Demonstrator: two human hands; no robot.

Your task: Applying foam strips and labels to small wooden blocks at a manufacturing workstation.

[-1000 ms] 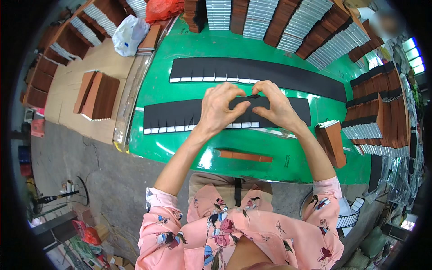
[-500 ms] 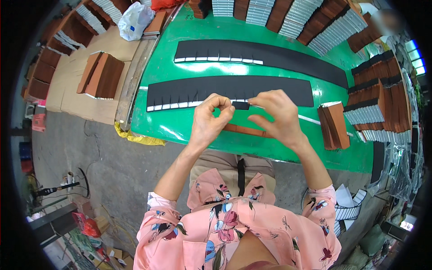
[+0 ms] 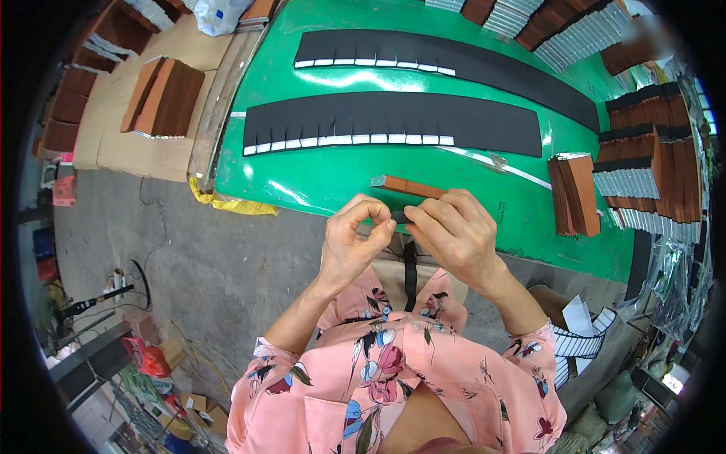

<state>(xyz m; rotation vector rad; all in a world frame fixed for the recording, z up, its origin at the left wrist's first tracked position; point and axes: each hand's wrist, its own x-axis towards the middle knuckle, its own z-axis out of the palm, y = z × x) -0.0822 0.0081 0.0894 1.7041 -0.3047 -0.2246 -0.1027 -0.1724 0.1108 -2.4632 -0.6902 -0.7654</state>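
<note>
Both hands are held together over the near edge of the green table. My left hand (image 3: pixel 354 240) pinches a small black piece (image 3: pixel 400 217) between thumb and forefinger. From the other side, the closed fingers of my right hand (image 3: pixel 455 233) grip the same piece, hiding part of it. Just beyond lies a narrow brown block (image 3: pixel 412 187), its right end covered by the right hand. Farther off, a black foam-like strip (image 3: pixel 469 119) has a row of white tabs and short slits along its near edge. A second, similar black strip (image 3: pixel 499 66) lies behind it.
A brown stack (image 3: pixel 573 195) stands at the table's (image 3: pixel 302 174) right, beside larger brown-and-silver stacks (image 3: pixel 643 163). On cardboard at left sits another brown stack (image 3: pixel 164 98). A white plastic bag (image 3: pixel 218 15) rests at the far left. Clear plastic (image 3: pixel 665 280) hangs at right.
Both hands have come back toward my body, away from the black strip, with the small black piece. My right hand, spread before, has closed on it. The view has shifted, too.
</note>
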